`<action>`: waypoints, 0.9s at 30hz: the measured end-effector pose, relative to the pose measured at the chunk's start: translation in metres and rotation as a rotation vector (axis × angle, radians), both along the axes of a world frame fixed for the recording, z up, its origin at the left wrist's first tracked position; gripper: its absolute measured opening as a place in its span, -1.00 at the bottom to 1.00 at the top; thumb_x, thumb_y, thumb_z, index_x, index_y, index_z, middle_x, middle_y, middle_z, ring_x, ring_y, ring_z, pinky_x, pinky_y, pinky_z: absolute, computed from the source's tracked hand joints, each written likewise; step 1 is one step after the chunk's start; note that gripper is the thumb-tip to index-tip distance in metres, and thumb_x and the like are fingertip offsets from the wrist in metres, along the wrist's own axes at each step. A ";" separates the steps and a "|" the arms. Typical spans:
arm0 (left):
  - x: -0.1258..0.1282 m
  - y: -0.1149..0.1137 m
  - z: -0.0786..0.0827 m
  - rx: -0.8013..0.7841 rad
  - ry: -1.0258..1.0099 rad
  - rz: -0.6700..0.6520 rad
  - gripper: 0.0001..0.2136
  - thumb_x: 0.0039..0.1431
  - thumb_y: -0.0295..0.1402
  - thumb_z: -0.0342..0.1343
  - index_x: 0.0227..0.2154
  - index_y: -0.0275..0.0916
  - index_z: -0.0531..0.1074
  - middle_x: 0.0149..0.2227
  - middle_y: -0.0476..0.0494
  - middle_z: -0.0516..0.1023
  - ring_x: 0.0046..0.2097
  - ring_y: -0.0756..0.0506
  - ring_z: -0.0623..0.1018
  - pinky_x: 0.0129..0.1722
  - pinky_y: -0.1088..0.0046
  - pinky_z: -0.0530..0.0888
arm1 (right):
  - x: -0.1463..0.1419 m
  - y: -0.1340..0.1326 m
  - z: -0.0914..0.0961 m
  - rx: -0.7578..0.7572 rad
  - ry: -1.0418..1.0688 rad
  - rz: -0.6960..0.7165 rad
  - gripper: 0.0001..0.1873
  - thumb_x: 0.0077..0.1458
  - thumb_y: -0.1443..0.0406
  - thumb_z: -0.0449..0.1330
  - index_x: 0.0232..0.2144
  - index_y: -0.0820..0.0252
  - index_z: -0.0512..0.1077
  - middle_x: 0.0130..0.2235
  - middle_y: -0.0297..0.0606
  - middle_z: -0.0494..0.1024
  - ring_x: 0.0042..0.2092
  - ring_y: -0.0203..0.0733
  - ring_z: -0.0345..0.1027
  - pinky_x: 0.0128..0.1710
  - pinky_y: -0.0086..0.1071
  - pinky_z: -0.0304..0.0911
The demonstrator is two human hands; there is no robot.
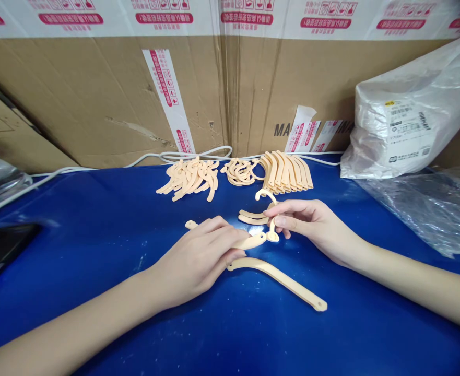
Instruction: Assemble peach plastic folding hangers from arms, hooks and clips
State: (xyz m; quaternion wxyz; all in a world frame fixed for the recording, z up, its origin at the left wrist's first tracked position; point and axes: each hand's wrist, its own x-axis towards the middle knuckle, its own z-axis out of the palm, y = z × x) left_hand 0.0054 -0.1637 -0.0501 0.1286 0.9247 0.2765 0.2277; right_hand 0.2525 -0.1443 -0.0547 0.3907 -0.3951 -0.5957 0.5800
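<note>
My left hand (198, 256) is closed around a cream plastic hanger arm (253, 241), its holed end sticking out past the fingers. Between thumb and fingers, my right hand (311, 224) pinches a cream hanger hook (267, 194); the hook's round base is right by the arm's holed end, and I cannot tell whether they are joined. Below my left fingertips lies another long curved hanger arm (280, 279) on the blue table. Two short curved pieces (249, 220) lie just behind the hook, partly hidden by my right fingers.
At the back are a pile of short curved pieces (192, 180), a heap of hooks (239, 173) and a row of long arms (288, 172). Cardboard boxes (116, 94) stand behind a white cable (143, 155). A plastic-wrapped package (374, 125) sits right; a black object (6, 250) lies left.
</note>
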 end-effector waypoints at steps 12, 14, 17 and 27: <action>0.002 -0.001 0.001 0.053 0.010 0.007 -0.83 0.36 -0.44 -0.12 -0.11 -0.25 0.35 -0.25 -0.10 0.49 -0.22 -0.05 0.44 -0.24 0.46 0.39 | 0.002 0.000 0.003 -0.081 0.031 -0.030 -0.83 -0.12 0.23 0.40 -0.37 0.09 0.62 -0.46 -0.34 0.55 -0.49 -0.40 0.25 -0.52 -0.47 0.17; 0.002 -0.001 0.000 0.060 0.007 0.008 -0.83 0.36 -0.45 -0.12 -0.10 -0.25 0.35 -0.25 -0.10 0.49 -0.23 -0.05 0.44 -0.24 0.46 0.39 | 0.002 0.000 0.003 -0.085 0.012 -0.009 -0.83 -0.11 0.23 0.40 -0.37 0.07 0.62 -0.49 -0.36 0.53 -0.50 -0.41 0.23 -0.55 -0.49 0.13; 0.001 -0.001 0.000 0.066 0.005 0.007 -0.82 0.36 -0.45 -0.12 -0.09 -0.25 0.35 -0.24 -0.10 0.50 -0.23 -0.04 0.44 -0.24 0.47 0.40 | 0.001 0.000 0.005 -0.071 -0.016 0.008 -0.83 -0.11 0.23 0.40 -0.36 0.05 0.63 -0.48 -0.36 0.54 -0.51 -0.41 0.24 -0.56 -0.47 0.13; 0.000 0.000 0.001 0.133 -0.004 -0.026 -0.79 0.36 -0.46 -0.11 -0.06 -0.30 0.37 -0.21 -0.13 0.54 -0.23 -0.04 0.43 -0.22 0.45 0.40 | 0.001 0.001 0.006 -0.041 -0.118 0.051 -0.82 -0.06 0.20 0.37 -0.37 0.14 0.60 -0.46 -0.35 0.54 -0.51 -0.40 0.25 -0.54 -0.45 0.15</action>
